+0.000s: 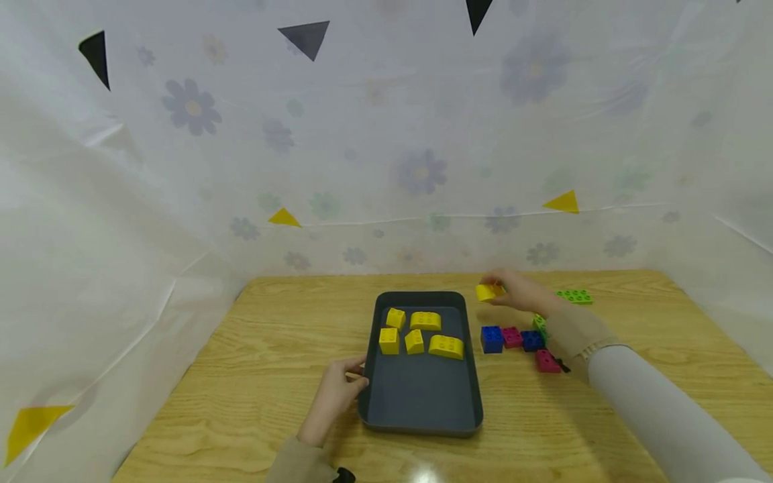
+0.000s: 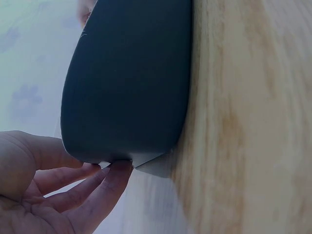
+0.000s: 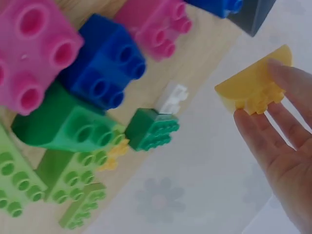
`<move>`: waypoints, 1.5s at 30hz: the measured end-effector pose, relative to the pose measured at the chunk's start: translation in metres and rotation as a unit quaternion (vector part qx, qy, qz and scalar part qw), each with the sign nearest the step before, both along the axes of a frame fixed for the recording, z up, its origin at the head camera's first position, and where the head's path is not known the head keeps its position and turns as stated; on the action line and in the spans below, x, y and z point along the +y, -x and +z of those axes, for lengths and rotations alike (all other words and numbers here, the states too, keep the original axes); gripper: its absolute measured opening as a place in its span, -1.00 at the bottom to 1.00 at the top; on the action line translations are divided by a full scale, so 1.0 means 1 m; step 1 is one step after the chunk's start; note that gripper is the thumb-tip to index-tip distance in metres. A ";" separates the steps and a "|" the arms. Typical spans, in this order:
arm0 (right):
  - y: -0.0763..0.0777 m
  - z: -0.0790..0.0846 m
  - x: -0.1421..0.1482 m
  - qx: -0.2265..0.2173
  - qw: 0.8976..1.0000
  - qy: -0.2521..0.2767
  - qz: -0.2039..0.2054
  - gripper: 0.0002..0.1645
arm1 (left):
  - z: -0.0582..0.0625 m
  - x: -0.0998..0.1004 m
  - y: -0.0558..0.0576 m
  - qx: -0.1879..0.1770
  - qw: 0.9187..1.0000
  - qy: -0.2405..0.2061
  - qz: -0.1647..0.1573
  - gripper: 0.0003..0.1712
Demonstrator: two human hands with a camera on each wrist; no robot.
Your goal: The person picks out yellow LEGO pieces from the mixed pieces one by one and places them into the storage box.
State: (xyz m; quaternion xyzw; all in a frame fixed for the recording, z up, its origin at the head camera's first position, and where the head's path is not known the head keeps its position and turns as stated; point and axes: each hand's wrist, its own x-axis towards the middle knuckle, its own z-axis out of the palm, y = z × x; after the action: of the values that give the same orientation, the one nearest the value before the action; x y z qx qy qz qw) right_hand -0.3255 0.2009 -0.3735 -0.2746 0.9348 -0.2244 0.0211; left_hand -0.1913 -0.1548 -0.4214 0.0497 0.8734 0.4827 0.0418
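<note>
My right hand [image 1: 521, 291] pinches a yellow curved-top toy brick [image 3: 258, 80] between thumb and fingers, lifted above the table right of the tray's far corner. In the right wrist view, its studs face the fingers. At the left side of a dark grey tray [image 1: 423, 402], my left hand [image 1: 335, 388] holds the edge, thumb by the rim and fingers against the outer wall [image 2: 122, 122]. Several yellow bricks lie in the tray's far half, among them a long curved one [image 1: 446, 347] and a small block [image 1: 389, 341].
Right of the tray lie a blue brick [image 1: 492, 339], pink bricks [image 1: 548, 361] and a darker blue one [image 1: 533, 341]. Green bricks [image 3: 68, 122], a white brick [image 3: 171, 97] and another yellow piece [image 3: 114, 155] are beside them. A patterned curtain [image 1: 386, 134] stands behind the wooden table [image 1: 272, 335].
</note>
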 end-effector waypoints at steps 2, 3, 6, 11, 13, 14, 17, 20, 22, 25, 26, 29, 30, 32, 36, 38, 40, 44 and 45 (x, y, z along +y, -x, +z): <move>-0.001 0.004 -0.006 0.002 1.000 0.009 -0.005 -0.54 | 0.000 0.000 0.000 0.000 1.000 0.000 0.000 -0.50; -0.001 0.006 -0.009 0.002 1.000 0.012 -0.009 -0.55 | 0.000 0.000 0.000 -0.001 1.000 -0.001 0.001 -0.50; -0.004 0.012 -0.019 0.005 1.000 0.012 -0.016 -0.54 | 0.000 0.000 0.001 -0.003 1.000 -0.002 0.002 -0.49; -0.011 0.021 -0.040 0.026 1.000 0.008 -0.004 -0.52 | 0.000 0.000 0.001 -0.005 1.000 -0.003 0.004 -0.49; -0.015 0.024 -0.048 0.040 0.999 0.007 0.008 -0.52 | 0.000 0.000 0.001 -0.004 1.000 -0.004 0.004 -0.49; -0.017 0.025 -0.053 0.044 0.999 0.007 0.013 -0.51 | 0.000 0.000 0.001 -0.003 1.000 -0.004 0.004 -0.49; -0.022 0.027 -0.065 0.060 0.998 0.003 0.033 -0.51 | 0.000 0.000 0.001 -0.001 1.000 -0.004 0.004 -0.49; -0.028 0.028 -0.078 0.076 0.996 -0.007 0.054 -0.53 | 0.000 0.000 0.001 0.001 1.000 -0.003 0.003 -0.49; -0.032 0.029 -0.086 0.084 0.994 -0.014 0.068 -0.53 | -0.001 0.001 0.001 0.003 1.000 -0.003 0.003 -0.49; -0.039 0.031 -0.098 0.076 0.994 -0.030 0.076 -0.52 | 0.000 0.001 0.001 0.006 1.000 -0.004 0.001 -0.49; -0.042 0.031 -0.102 0.070 0.994 -0.036 0.075 -0.52 | 0.000 0.001 0.001 0.006 1.000 -0.004 0.001 -0.49; -0.047 0.030 -0.114 0.048 0.995 -0.046 0.078 -0.52 | 0.000 0.002 0.001 0.007 1.000 -0.004 -0.001 -0.49; -0.048 0.029 -0.118 0.042 0.995 -0.045 0.081 -0.52 | 0.000 0.002 0.001 0.007 1.000 -0.003 -0.001 -0.49; -0.051 0.026 -0.125 0.040 0.994 -0.045 0.087 -0.51 | 0.000 0.003 0.001 0.006 1.000 -0.001 -0.001 -0.49; -0.056 0.020 -0.137 0.037 0.994 -0.038 0.097 -0.51 | 0.000 0.003 0.001 0.006 1.000 0.000 -0.001 -0.50; -0.059 0.017 -0.142 0.034 0.994 -0.041 0.098 -0.51 | 0.000 0.003 0.001 0.006 1.000 -0.001 -0.001 -0.50; -0.062 0.015 -0.147 0.026 0.993 -0.045 0.102 -0.52 | 0.000 0.003 0.001 0.007 1.000 -0.003 -0.001 -0.50; -0.065 0.010 -0.156 0.025 0.991 -0.070 0.113 -0.51 | -0.001 0.002 0.001 0.011 1.000 -0.005 -0.003 -0.50; -0.066 0.009 -0.159 0.025 0.990 -0.076 0.116 -0.50 | -0.001 0.002 0.001 0.011 1.000 -0.005 -0.004 -0.50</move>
State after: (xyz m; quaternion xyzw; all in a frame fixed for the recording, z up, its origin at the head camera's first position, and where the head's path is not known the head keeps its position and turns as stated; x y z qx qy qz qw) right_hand -0.2592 0.0424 -0.3650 -0.3845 0.9111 -0.1416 0.0447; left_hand -0.1927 -0.1531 -0.4220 0.0586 0.8711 0.4865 0.0337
